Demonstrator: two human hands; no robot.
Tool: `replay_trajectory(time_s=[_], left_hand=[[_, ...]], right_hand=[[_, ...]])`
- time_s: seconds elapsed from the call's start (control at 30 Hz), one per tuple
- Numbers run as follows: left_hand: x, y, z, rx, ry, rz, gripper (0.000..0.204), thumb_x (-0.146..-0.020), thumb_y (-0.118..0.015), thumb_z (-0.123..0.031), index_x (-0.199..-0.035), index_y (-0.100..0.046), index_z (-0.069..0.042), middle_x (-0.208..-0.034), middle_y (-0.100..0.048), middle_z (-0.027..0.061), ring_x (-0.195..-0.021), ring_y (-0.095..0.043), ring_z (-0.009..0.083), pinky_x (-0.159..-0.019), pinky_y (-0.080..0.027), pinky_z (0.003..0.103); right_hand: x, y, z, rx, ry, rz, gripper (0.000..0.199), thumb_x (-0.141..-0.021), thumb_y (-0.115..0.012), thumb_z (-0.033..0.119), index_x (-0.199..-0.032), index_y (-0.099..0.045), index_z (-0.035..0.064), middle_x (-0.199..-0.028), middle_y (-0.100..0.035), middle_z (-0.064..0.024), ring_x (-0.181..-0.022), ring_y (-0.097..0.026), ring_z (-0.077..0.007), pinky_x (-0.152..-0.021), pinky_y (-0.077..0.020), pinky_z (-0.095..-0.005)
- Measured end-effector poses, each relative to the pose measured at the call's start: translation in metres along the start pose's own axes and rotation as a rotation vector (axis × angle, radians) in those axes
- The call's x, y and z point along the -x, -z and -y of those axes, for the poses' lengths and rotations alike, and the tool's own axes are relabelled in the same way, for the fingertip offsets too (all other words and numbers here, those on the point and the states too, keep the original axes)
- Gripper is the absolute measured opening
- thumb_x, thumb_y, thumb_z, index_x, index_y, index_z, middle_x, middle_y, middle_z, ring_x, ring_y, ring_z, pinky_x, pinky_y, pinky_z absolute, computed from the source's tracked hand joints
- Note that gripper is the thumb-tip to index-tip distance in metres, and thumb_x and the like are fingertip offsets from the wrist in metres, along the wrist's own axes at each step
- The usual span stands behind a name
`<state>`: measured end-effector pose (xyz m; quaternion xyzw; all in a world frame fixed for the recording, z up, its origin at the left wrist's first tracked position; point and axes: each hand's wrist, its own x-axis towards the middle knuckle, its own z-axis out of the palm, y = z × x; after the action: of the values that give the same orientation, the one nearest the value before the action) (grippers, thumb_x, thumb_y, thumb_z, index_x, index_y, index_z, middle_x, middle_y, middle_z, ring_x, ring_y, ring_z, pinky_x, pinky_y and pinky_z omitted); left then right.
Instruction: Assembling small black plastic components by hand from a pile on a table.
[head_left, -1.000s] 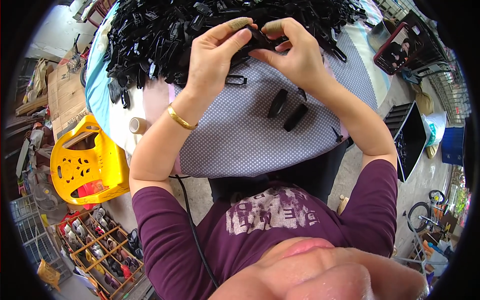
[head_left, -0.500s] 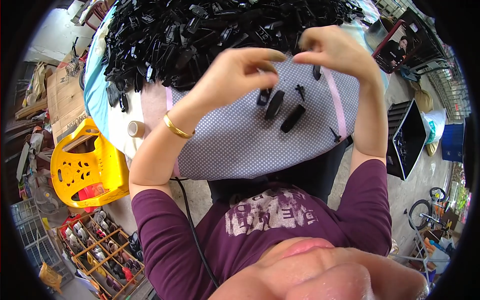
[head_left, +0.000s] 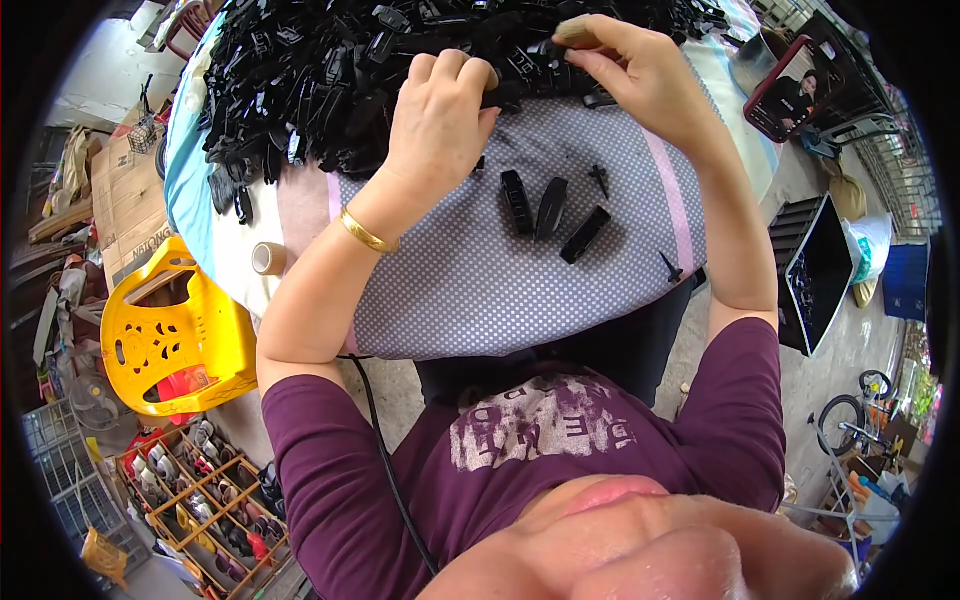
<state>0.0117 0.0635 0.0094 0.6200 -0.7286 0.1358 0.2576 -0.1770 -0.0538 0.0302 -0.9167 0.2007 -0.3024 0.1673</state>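
A large heap of black plastic pieces (head_left: 310,80) covers the far part of the cloth-covered table. My left hand (head_left: 440,120), with a gold bangle at the wrist, reaches to the heap's near edge; its fingers are curled and what they hold is hidden. To its right, my right hand (head_left: 640,75) pinches thumb and fingers together among the pieces; anything between them is too dark to make out. Nearer me, three long black pieces (head_left: 550,208) lie side by side on the dotted cloth (head_left: 450,300). A small pointed black piece (head_left: 599,179) and another (head_left: 671,267) lie to their right.
A tape roll (head_left: 268,259) sits at the table's left, beside a yellow plastic chair (head_left: 180,330). A phone (head_left: 790,95) stands at the far right. On the floor at right is a black crate (head_left: 815,275). A black cable (head_left: 375,430) hangs near my left arm.
Both hands have moved away from me to the heap and apart from each other. The leftmost long piece has shifted slightly and now lies in full view. The black piece below my right hand is gone from its spot.
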Motion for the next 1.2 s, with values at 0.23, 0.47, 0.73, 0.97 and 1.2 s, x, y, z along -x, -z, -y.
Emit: replay_trajectory(time_s=[0.23, 0.47, 0.73, 0.97, 1.2], left_hand=[[-0.004, 0.006, -0.004, 0.787, 0.269, -0.029, 0.039, -0.067, -0.074, 0.002, -0.100, -0.055, 0.000, -0.087, -0.062, 0.0065, -0.072, -0.061, 0.0107, -0.063, -0.051, 0.023], [-0.007, 0.013, 0.002, 1.250, 0.362, -0.119, 0.038, -0.074, -0.071, 0.002, -0.108, -0.054, 0.002, -0.091, -0.062, 0.0089, -0.083, -0.065, 0.0172, -0.076, -0.055, 0.025], [-0.005, 0.013, -0.003, 1.276, 0.376, -0.083, 0.046, -0.076, -0.068, 0.002, -0.119, -0.052, 0.002, -0.101, -0.064, 0.0138, -0.085, -0.065, 0.0171, -0.079, -0.054, 0.025], [-0.006, 0.012, 0.000, 1.566, 0.462, -0.141, 0.040, -0.082, -0.060, 0.004, -0.121, -0.051, 0.003, -0.106, -0.063, 0.0148, -0.099, -0.060, 0.0176, -0.089, -0.048, 0.028], [-0.007, 0.016, 0.003, 1.602, 0.431, 0.071, 0.031, -0.087, -0.057, -0.004, -0.117, -0.056, 0.002, -0.108, -0.063, 0.0126, -0.100, -0.059, 0.0168, -0.091, -0.046, 0.026]], right_hand=[[0.004, -0.031, 0.024, -0.573, -0.135, -0.090, 0.021, -0.087, -0.060, 0.010, -0.105, -0.062, 0.0006, -0.094, -0.066, -0.0055, -0.084, -0.063, -0.0109, -0.069, -0.0521, -0.0218], [0.005, -0.038, 0.029, -0.722, -0.223, -0.117, 0.023, -0.086, -0.062, 0.014, -0.105, -0.063, 0.0011, -0.089, -0.066, -0.0044, -0.077, -0.062, -0.0096, -0.063, -0.0525, -0.0212], [0.004, -0.033, 0.030, -0.646, -0.226, -0.092, 0.020, -0.086, -0.062, 0.012, -0.103, -0.064, 0.0013, -0.088, -0.065, -0.0040, -0.076, -0.061, -0.0093, -0.062, -0.0519, -0.0208], [0.005, -0.042, 0.030, -0.384, -0.001, -0.193, 0.024, -0.084, -0.066, 0.019, -0.099, -0.064, 0.0006, -0.088, -0.063, -0.0038, -0.077, -0.059, -0.0086, -0.062, -0.0486, -0.0212], [0.008, -0.033, 0.037, -0.584, -0.187, 0.082, 0.030, -0.080, -0.071, 0.022, -0.098, -0.065, -0.0005, -0.067, -0.053, 0.0027, -0.060, -0.046, -0.0024, -0.053, -0.0378, -0.0180]])
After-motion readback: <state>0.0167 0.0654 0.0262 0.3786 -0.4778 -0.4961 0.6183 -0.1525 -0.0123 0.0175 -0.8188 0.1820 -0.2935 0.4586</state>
